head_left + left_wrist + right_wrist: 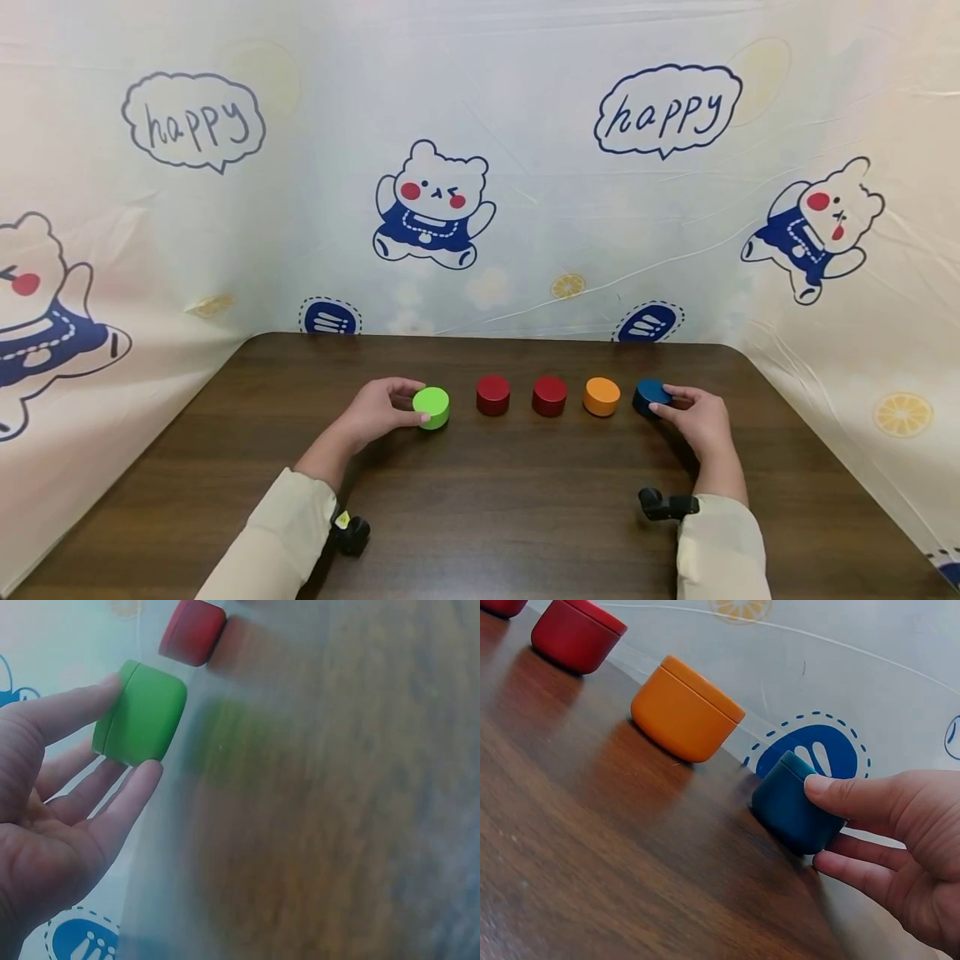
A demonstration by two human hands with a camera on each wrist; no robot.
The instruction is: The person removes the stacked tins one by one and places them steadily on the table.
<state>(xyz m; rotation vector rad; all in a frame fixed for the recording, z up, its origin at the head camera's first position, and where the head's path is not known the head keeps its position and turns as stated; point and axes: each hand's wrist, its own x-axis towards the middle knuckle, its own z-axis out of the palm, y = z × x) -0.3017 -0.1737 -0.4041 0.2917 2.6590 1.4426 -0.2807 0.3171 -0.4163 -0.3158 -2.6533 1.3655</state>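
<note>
At the left end of a row of small round lidded jars, my left hand [381, 407] pinches the light green jar [431, 407] between thumb and fingers. The left wrist view shows the thumb at the lid edge of this green jar [146, 712] and fingertips beneath its side. My right hand [697, 414] grips the blue jar [649, 398] at the row's right end. Its thumb lies on the lid of the blue jar [791, 806], with fingers low on the far side. Between the hands stand two red jars, one left [492, 396] and one right [550, 397], and an orange jar [602, 397].
The brown wooden table [517, 517] reaches back to a printed cloth [540, 208] with bears and "happy" bubbles, which also hangs along both sides. A black wrist camera sits on the left wrist [352, 536] and another on the right wrist [663, 504].
</note>
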